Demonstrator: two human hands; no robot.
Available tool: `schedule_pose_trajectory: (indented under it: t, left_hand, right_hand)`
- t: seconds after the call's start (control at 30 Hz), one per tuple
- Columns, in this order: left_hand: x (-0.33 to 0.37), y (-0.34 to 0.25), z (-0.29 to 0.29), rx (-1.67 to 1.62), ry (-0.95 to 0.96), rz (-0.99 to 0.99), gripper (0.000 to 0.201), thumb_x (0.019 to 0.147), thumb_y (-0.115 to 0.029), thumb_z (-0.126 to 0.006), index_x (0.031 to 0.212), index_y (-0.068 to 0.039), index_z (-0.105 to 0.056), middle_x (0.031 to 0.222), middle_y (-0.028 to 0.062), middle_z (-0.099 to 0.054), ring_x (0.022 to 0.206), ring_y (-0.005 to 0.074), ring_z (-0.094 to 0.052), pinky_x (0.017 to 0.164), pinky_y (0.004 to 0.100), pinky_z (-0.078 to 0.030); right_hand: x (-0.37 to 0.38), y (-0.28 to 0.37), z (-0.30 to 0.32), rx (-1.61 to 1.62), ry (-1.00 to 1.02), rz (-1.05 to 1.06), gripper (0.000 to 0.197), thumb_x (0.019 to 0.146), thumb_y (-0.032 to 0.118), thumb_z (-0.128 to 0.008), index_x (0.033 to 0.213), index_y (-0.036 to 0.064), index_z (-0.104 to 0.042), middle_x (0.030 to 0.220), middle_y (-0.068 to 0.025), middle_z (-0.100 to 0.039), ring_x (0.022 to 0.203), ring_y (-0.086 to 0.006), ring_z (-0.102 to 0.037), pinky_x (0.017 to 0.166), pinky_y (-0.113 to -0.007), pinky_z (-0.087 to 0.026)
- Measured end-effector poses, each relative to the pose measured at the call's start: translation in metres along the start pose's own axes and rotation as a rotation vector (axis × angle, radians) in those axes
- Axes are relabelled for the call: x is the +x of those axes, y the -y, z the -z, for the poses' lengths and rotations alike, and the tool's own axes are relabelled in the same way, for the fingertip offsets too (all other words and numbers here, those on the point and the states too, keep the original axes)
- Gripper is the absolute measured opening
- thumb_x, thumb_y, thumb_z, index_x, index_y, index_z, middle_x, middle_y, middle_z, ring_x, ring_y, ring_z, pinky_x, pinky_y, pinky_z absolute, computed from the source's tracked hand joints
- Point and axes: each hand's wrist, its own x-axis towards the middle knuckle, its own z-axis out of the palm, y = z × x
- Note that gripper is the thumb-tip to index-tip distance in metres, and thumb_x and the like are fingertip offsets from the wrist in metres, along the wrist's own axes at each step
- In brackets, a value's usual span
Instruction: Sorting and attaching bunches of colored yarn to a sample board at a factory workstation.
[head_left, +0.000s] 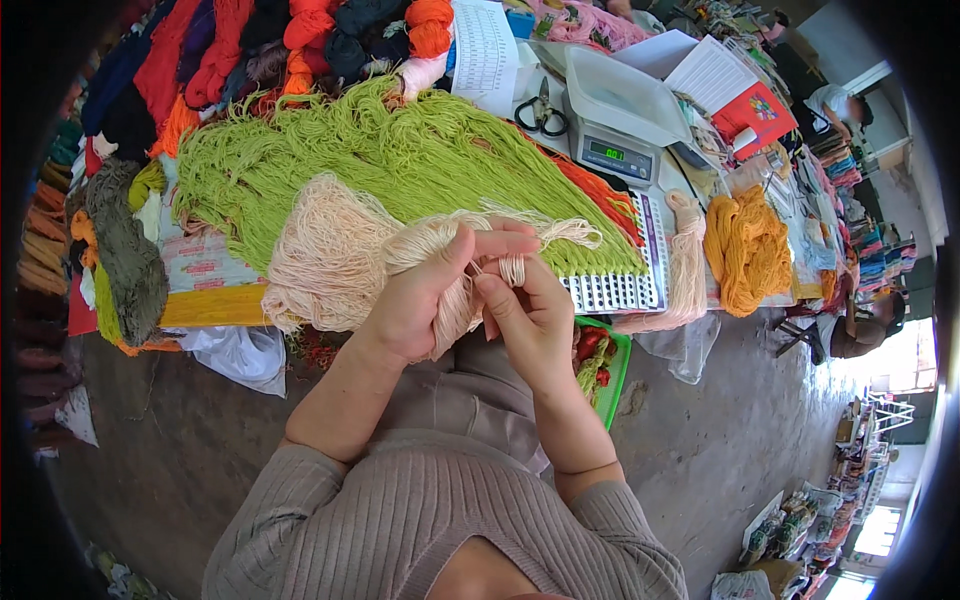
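Observation:
A large cream yarn hank [335,250] hangs over the table's near edge, and its gathered end runs into my hands. My left hand [425,290] is closed round the gathered yarn. Close beside it, my right hand [530,310] pinches strands, with a small wound loop of cream yarn around its fingers. Loose cream ends [565,232] trail past my fingertips to the right. Under and behind the hands spreads a broad layer of lime-green yarn [380,150], its looped ends lying on a white card with holes [610,293].
A digital scale [612,155] carries a clear plastic tub [625,95]; black scissors [541,115] lie left of it. Rightward are a pale pink hank [686,255] and an orange-yellow yarn bundle [748,250]. Below the table edge sits a green basket [617,375]. Coloured hanks pile up far left.

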Motion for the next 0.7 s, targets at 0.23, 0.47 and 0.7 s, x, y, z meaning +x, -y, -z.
schedule_pose_trajectory:
  t: [0.23, 0.47, 0.7]
  left_hand:
    - [0.000, 0.001, 0.003, -0.094, 0.014, 0.061, 0.057, 0.096, -0.042, -0.029, 0.124, 0.004, -0.046, 0.128, 0.0087, -0.041, 0.095, 0.0162, -0.055, 0.068, 0.0286, -0.050]
    - [0.002, -0.001, -0.011, -0.129, -0.172, 0.071, 0.055, 0.096, -0.043, -0.030, 0.122, 0.002, -0.048, 0.117, 0.0084, -0.050, 0.088, 0.0141, -0.056, 0.072, 0.0270, -0.049]
    - [0.000, -0.013, 0.005, 0.002, -0.373, -0.020, 0.050, 0.096, -0.042, -0.034, 0.107, 0.001, -0.058, 0.080, 0.0033, -0.055, 0.059, 0.0060, -0.049, 0.050, 0.0185, -0.044]
  right_hand:
    - [-0.001, -0.001, 0.001, 0.010, -0.001, -0.026, 0.006, 0.088, 0.004, -0.056, 0.090, -0.0017, -0.056, 0.080, -0.0031, -0.053, 0.052, -0.0057, -0.046, 0.044, -0.018, -0.035]
    - [-0.003, 0.000, 0.004, -0.065, -0.016, -0.049, 0.005, 0.085, 0.004, -0.058, 0.087, -0.0006, -0.055, 0.078, -0.0064, -0.056, 0.068, -0.0127, -0.054, 0.060, -0.024, -0.043]
    - [-0.008, 0.018, 0.024, 0.399, 0.234, -0.427, 0.018, 0.093, 0.018, -0.050, 0.089, 0.0006, -0.053, 0.059, -0.0014, -0.052, 0.044, -0.0085, -0.049, 0.042, -0.020, -0.038]
